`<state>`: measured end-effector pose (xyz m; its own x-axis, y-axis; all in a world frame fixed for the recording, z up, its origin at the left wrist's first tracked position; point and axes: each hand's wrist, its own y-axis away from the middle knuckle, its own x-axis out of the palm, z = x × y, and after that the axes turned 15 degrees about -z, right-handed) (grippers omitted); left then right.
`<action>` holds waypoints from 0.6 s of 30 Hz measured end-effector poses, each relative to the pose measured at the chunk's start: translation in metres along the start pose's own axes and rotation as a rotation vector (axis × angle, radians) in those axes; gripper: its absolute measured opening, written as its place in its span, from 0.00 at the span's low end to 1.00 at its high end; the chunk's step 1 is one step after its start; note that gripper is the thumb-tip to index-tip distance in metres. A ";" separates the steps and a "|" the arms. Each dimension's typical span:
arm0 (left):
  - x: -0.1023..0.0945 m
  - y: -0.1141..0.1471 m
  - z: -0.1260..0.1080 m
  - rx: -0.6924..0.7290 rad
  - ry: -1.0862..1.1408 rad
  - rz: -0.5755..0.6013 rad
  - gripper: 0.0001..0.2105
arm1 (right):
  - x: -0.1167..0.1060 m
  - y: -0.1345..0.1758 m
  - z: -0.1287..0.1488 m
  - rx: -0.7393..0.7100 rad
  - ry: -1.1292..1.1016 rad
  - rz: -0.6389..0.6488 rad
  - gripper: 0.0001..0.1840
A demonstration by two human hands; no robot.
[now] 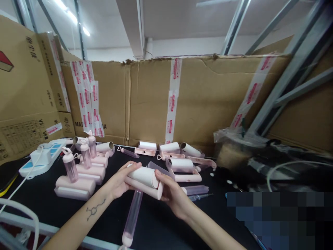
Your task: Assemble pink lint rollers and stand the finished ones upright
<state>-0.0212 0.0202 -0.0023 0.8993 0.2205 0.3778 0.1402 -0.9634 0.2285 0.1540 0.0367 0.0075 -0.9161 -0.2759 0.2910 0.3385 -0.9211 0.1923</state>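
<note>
White roll and pink holder were gripped between left hand and right hand near the foremost tube, ideally pressed evenly.

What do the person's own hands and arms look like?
The left hand and right hand are gloveless; no sleeves show. The left forearm bears a dark line tattoo with a hexagonal ring and branches; the right forearm shows no marking.

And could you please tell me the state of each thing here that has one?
White roll: held
Pink holder: held against the roll
Left hand: gripping both
Right hand: gripping the other end
Front tube: lying down, capped
Three handles at left: roughly upright
Power strip: charger on it
Cardboard wall: taped
Ceiling light: on
</note>
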 end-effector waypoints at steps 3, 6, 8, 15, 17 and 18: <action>-0.001 0.001 -0.003 -0.103 0.014 0.056 0.13 | 0.000 0.001 0.002 -0.035 0.023 0.008 0.23; -0.002 0.000 -0.004 -0.166 0.033 0.079 0.12 | -0.001 0.001 0.003 -0.063 0.049 -0.001 0.23; -0.002 -0.002 -0.002 -0.186 0.041 0.073 0.12 | -0.001 0.001 0.003 -0.081 0.052 -0.019 0.23; 0.000 -0.010 0.005 -0.276 0.052 0.022 0.14 | 0.007 0.005 0.004 -0.128 0.023 -0.097 0.24; 0.000 -0.010 0.007 -0.277 0.048 0.018 0.14 | 0.008 0.005 0.003 -0.135 0.012 -0.122 0.24; 0.001 -0.009 0.007 -0.262 0.051 0.019 0.14 | 0.008 0.004 0.003 -0.138 0.006 -0.138 0.23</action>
<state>-0.0186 0.0284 -0.0103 0.8777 0.2161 0.4278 0.0052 -0.8968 0.4424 0.1487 0.0318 0.0133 -0.9532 -0.1460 0.2649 0.1776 -0.9791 0.0994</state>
